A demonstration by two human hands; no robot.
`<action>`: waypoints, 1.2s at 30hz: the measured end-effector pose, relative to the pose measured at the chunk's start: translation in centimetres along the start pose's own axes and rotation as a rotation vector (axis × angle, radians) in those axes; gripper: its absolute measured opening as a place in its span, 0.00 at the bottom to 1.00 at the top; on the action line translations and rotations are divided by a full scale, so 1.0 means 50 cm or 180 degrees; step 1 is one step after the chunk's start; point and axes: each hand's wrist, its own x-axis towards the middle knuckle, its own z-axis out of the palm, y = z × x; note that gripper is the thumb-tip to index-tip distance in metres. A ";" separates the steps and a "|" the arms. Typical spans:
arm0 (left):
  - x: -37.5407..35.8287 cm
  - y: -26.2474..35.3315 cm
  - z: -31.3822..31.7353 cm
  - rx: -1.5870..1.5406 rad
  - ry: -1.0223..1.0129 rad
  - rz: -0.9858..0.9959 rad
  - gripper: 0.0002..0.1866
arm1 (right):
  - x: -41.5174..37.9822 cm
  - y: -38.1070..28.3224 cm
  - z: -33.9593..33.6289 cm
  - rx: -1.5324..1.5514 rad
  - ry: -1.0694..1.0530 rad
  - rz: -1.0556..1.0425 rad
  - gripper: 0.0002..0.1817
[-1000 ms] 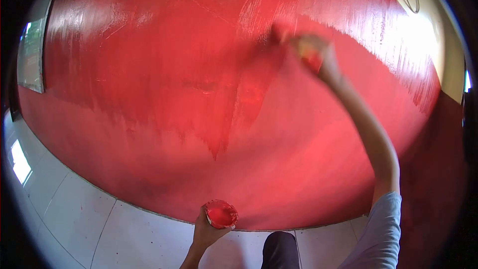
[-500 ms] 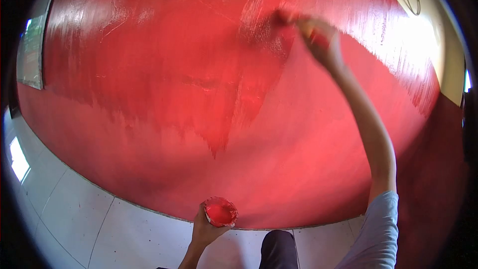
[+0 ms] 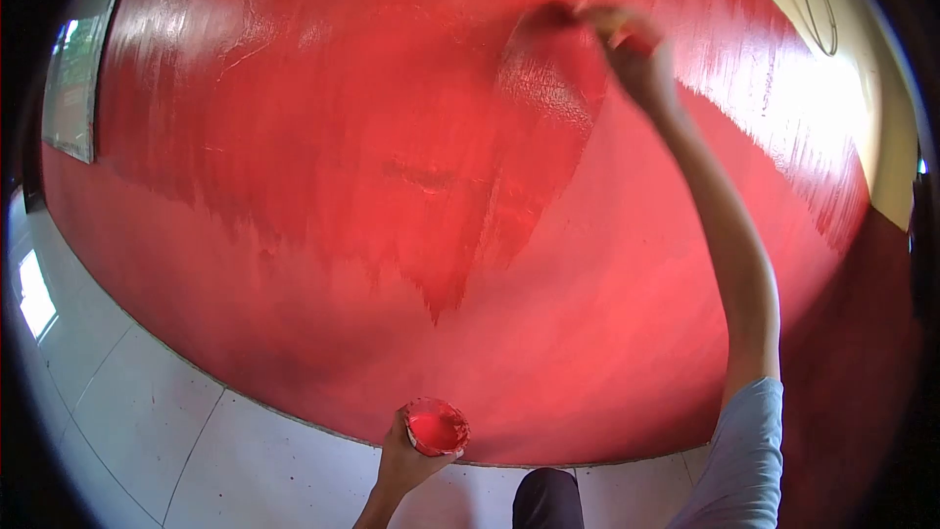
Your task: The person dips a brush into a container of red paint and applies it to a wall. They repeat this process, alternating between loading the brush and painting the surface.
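Observation:
My right hand [image 3: 638, 59] is raised high and wrapped round the handle of a paintbrush [image 3: 548, 18], which is blurred by motion. The dark bristles are at the upper part of a red wall [image 3: 470, 362]. Fresh, glossy red paint [image 3: 323, 108] covers the upper area, with a ragged lower edge above a paler, duller red. Low in the view, my left hand [image 3: 406, 460] grips a small cup of red paint [image 3: 438, 427] from the left and below. Paint smears its rim.
White floor tiles [image 3: 255, 460] meet the wall's bottom edge. A framed glass pane [image 3: 73, 88] is at the far left, and a cream wall section [image 3: 886, 181] with a hanging cable [image 3: 821, 10] at the upper right. My knee [image 3: 546, 500] shows at the bottom.
My right hand and the brush have moved slightly upward along the wall. The view has shifted a little, and the paint cup sits slightly lower in it.

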 end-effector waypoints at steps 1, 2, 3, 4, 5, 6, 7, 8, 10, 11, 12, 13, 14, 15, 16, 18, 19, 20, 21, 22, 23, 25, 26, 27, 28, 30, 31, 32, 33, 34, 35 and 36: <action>0.000 0.005 -0.002 -0.0020 -0.0012 -0.0037 0.47 | -0.055 -0.037 0.007 -0.0492 -0.0659 -0.0473 0.15; -0.001 0.011 -0.003 -0.0048 -0.0025 -0.0080 0.47 | -0.109 -0.111 0.018 -0.0024 -0.1020 -0.0288 0.18; -0.004 0.015 -0.006 -0.0089 -0.0033 -0.0100 0.47 | -0.169 -0.145 0.035 0.0244 -0.1312 -0.0507 0.20; -0.004 0.021 -0.010 -0.0129 -0.0034 -0.0115 0.47 | -0.190 -0.213 0.025 0.0527 -0.1777 -0.0253 0.18; -0.004 0.024 -0.013 -0.0168 -0.0020 -0.0125 0.47 | -0.190 -0.257 0.017 0.0811 -0.2229 -0.0007 0.16; -0.001 0.027 -0.015 -0.0198 0.0013 -0.0128 0.47 | -0.162 -0.253 0.013 0.0974 -0.2089 0.0113 0.14; 0.000 0.028 -0.017 -0.0221 0.0038 -0.0143 0.47 | -0.127 -0.236 0.012 0.1145 -0.1949 0.0246 0.13; -0.003 0.027 -0.018 -0.0240 0.0039 -0.0180 0.47 | -0.101 -0.208 0.018 0.1324 -0.1821 0.0409 0.11; -0.004 0.024 -0.019 -0.0069 0.0073 -0.0103 0.47 | -0.017 -0.081 0.049 0.0802 -0.0871 0.0495 0.08; -0.004 0.021 -0.019 0.0010 0.0088 -0.0075 0.47 | 0.036 -0.053 0.043 0.0267 -0.0556 0.0563 0.08; -0.005 0.017 -0.018 -0.0020 0.0104 -0.0037 0.47 | 0.070 -0.009 0.050 -0.0333 -0.0091 0.0453 0.08; -0.003 0.012 -0.018 -0.0042 0.0117 0.0001 0.47 | 0.064 -0.017 0.053 -0.0378 -0.0094 0.0277 0.08; -0.003 0.007 -0.017 -0.0065 0.0125 0.0039 0.47 | 0.056 -0.031 0.056 -0.0425 -0.0099 0.0104 0.08; -0.004 0.003 -0.017 -0.0023 0.0137 0.0022 0.47 | 0.044 -0.048 0.057 -0.0474 -0.0108 -0.0071 0.09; -0.004 0.001 -0.017 0.0016 0.0150 0.0013 0.46 | 0.031 -0.064 0.058 -0.0526 -0.0112 -0.0252 0.09; -0.002 0.005 -0.024 -0.0016 0.0166 0.0001 0.46 | -0.128 -0.143 0.072 -0.0399 -0.0970 -0.0569 0.22; -0.002 0.008 -0.030 -0.0092 0.0170 -0.0004 0.46 | -0.222 -0.208 0.077 -0.0537 -0.1297 -0.0775 0.26; -0.002 0.011 -0.035 -0.0165 0.0179 -0.0008 0.46 | -0.318 -0.275 0.085 -0.0528 -0.1629 -0.0978 0.27; -0.003 0.015 -0.040 -0.0165 0.0217 -0.0024 0.45 | -0.396 -0.347 0.079 -0.0017 -0.1929 -0.0819 0.28; -0.005 0.019 -0.046 -0.0158 0.0255 -0.0039 0.45 | -0.458 -0.407 0.069 0.0392 -0.2548 -0.0506 0.28; -0.005 0.022 -0.053 -0.0143 0.0299 -0.0049 0.45 | -0.459 -0.417 0.069 0.0611 -0.2684 -0.0273 0.28; -0.004 0.030 -0.064 -0.0170 0.0319 -0.0205 0.46 | -0.457 -0.430 0.067 0.1070 -0.2932 0.0199 0.28; -0.005 0.032 -0.068 -0.0180 0.0316 -0.0296 0.47 | -0.402 -0.380 0.071 0.1050 -0.2379 0.0068 0.23; -0.004 0.026 -0.070 -0.0147 0.0372 -0.0253 0.47 | -0.319 -0.338 0.072 0.1075 -0.1751 0.0244 0.19; -0.003 0.018 -0.071 -0.0125 0.0422 -0.0218 0.47 | -0.273 -0.289 0.088 0.1379 -0.1268 0.1346 0.13; -0.005 0.013 -0.068 -0.0126 0.0453 -0.0232 0.47 | -0.176 -0.229 0.076 0.0820 -0.0297 0.1608 0.11; -0.004 0.014 -0.068 -0.0142 0.0442 -0.0264 0.47 | -0.167 -0.235 0.064 0.0323 -0.0333 0.1050 0.11; -0.003 0.015 -0.068 -0.0155 0.0430 -0.0292 0.48 | -0.162 -0.242 0.053 -0.0172 -0.0362 0.0487 0.11; -0.003 0.018 -0.069 -0.0167 0.0426 -0.0241 0.47 | -0.164 -0.253 0.048 -0.0664 -0.0386 -0.0086 0.11; -0.005 0.020 -0.069 -0.0190 0.0426 -0.0187 0.47 | -0.209 -0.293 0.059 -0.0492 -0.0850 0.0092 0.13; -0.006 0.022 -0.069 -0.0221 0.0435 -0.0129 0.47 | -0.288 -0.344 0.075 -0.0317 -0.1312 0.0256 0.15; -0.008 0.022 -0.069 -0.0275 0.0433 -0.0105 0.46 | -0.382 -0.376 0.095 -0.0265 -0.1584 -0.0296 0.18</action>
